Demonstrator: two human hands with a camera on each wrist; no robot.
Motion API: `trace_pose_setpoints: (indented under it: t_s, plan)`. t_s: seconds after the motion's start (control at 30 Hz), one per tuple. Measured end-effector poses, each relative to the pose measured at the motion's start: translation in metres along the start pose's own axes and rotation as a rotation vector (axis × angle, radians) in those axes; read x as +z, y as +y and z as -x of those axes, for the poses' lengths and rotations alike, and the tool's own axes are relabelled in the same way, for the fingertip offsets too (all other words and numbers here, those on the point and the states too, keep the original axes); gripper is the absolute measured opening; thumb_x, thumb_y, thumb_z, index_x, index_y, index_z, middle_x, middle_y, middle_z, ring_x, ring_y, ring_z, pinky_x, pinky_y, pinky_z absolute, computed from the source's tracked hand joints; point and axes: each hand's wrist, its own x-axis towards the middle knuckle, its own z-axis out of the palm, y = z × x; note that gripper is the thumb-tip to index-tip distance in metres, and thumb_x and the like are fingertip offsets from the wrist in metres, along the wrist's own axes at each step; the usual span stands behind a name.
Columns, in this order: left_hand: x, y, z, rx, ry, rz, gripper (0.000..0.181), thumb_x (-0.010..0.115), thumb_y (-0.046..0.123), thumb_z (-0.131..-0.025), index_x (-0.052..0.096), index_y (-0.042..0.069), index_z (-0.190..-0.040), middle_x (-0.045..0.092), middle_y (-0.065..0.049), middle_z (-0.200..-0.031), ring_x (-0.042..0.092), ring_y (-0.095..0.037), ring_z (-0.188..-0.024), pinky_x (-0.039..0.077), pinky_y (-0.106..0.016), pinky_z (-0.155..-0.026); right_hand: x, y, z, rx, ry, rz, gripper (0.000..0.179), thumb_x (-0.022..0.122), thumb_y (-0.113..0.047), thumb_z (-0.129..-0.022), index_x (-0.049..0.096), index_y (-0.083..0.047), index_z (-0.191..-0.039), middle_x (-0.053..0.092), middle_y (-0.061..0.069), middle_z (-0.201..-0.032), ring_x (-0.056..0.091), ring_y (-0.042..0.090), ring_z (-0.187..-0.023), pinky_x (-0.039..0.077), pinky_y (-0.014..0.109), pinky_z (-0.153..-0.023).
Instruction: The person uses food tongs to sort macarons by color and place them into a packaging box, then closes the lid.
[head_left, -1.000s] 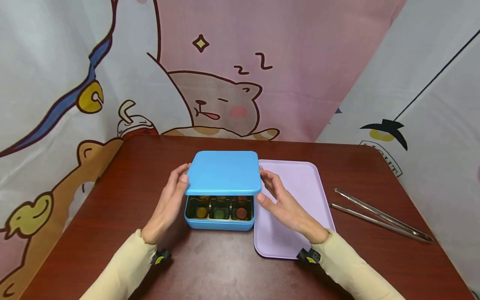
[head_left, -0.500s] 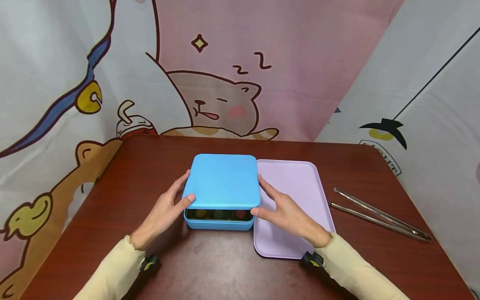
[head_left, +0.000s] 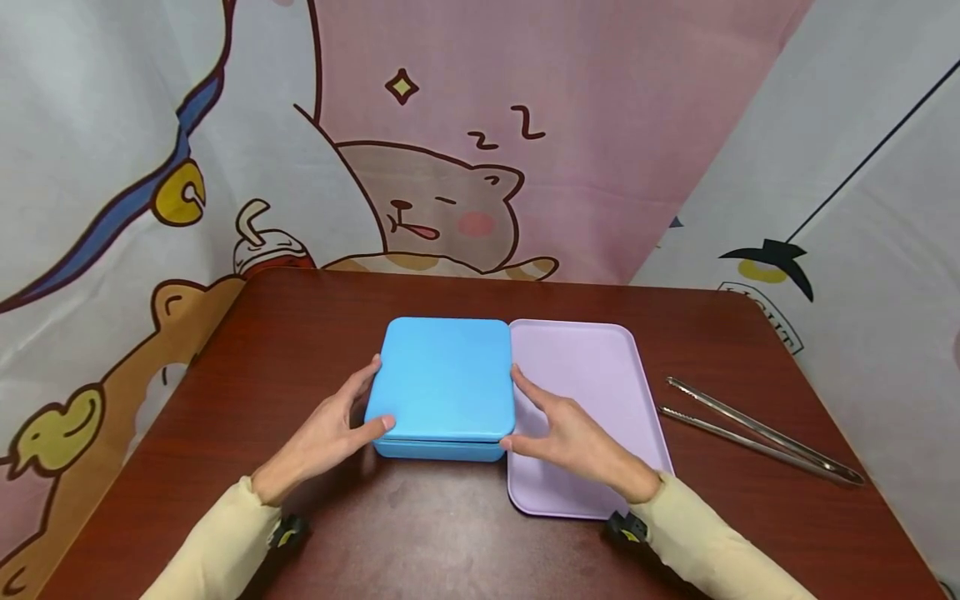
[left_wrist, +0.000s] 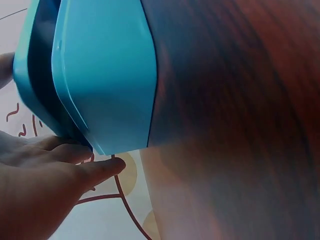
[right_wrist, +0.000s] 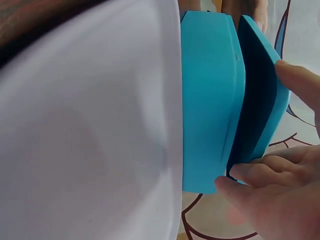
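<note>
A blue square lid (head_left: 442,379) lies over a matching blue lunch box (head_left: 441,451), and in the head view only a thin seam shows at the front. Both wrist views show a dark wedge between lid and box, so the lid sits tilted. My left hand (head_left: 322,435) holds the lid's left side, thumb on its front corner, fingers along the edge toward the back. On the opposite side my right hand (head_left: 577,437) grips it likewise, thumb at the front right corner. Some right fingertips (right_wrist: 222,182) reach down beside the box's far corner. The box's contents are hidden.
A pale purple tray (head_left: 592,367) lies against the box's right side, partly under my right hand. Metal tongs (head_left: 765,433) rest spread on the brown table (head_left: 420,533) farther right. A printed cloth (head_left: 600,150) hangs behind the table.
The lid has come down and toward me over the box, covering the round pieces in compartments seen earlier. Both hands have moved with it; tray and tongs stay put.
</note>
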Motion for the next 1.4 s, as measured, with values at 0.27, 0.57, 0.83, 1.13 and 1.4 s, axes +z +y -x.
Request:
trace_pose_setpoints:
  t_s: [0.27,0.57,0.83,1.13,1.4]
  plan:
    - [0.001,-0.003,0.000,-0.008,-0.019,-0.057,0.097,0.076,0.036,-0.096,0.016,0.007,-0.166,0.022,-0.018,-0.170,0.043,-0.043,-0.145,0.039,-0.060,-0.112,0.005,0.001,-0.002,0.019,-0.029,0.016,0.099,0.084,-0.034,-0.089,0.025,-0.005,-0.164,0.026,0.004,-0.168,0.033,0.023,-0.151,0.035,0.047,-0.118]
    - [0.002,-0.003,-0.001,0.001,-0.043,-0.010,0.097,0.076,0.028,-0.096,0.013,0.003,-0.166,0.013,-0.017,-0.172,0.031,-0.039,-0.151,0.035,-0.053,-0.114,0.009,0.005,-0.004,-0.003,-0.039,0.053,0.095,0.081,-0.034,-0.092,0.027,-0.001,-0.163,0.028,0.012,-0.167,0.035,0.029,-0.150,0.037,0.050,-0.116]
    - [0.002,-0.004,-0.001,0.001,-0.062,-0.049,0.098,0.075,0.030,-0.097,0.011,0.002,-0.166,0.010,-0.016,-0.172,0.030,-0.037,-0.152,0.036,-0.053,-0.114,0.010,0.006,-0.005,-0.029,-0.055,0.075,0.095,0.080,-0.034,-0.092,0.025,0.001,-0.162,0.025,0.015,-0.167,0.035,0.030,-0.150,0.037,0.050,-0.116]
    - [0.001,-0.003,-0.002,0.010,-0.085,-0.143,0.096,0.070,0.038,-0.100,0.011,-0.001,-0.165,0.008,-0.017,-0.172,0.019,-0.035,-0.156,0.025,-0.059,-0.120,0.006,0.002,-0.004,0.005,-0.093,0.112,0.096,0.080,-0.035,-0.093,0.024,-0.001,-0.163,0.019,0.013,-0.170,0.031,0.026,-0.152,0.035,0.048,-0.118]
    - [-0.005,0.008,-0.012,0.025,-0.016,-0.280,0.099,0.064,0.053,-0.099,0.012,0.002,-0.166,-0.002,-0.013,-0.173,0.010,-0.039,-0.158,0.023,-0.064,-0.120,-0.005,-0.007,-0.016,-0.015,-0.063,0.241,0.108,0.075,-0.057,-0.091,0.020,0.000,-0.164,0.012,0.013,-0.172,0.021,0.028,-0.156,0.031,0.051,-0.120]
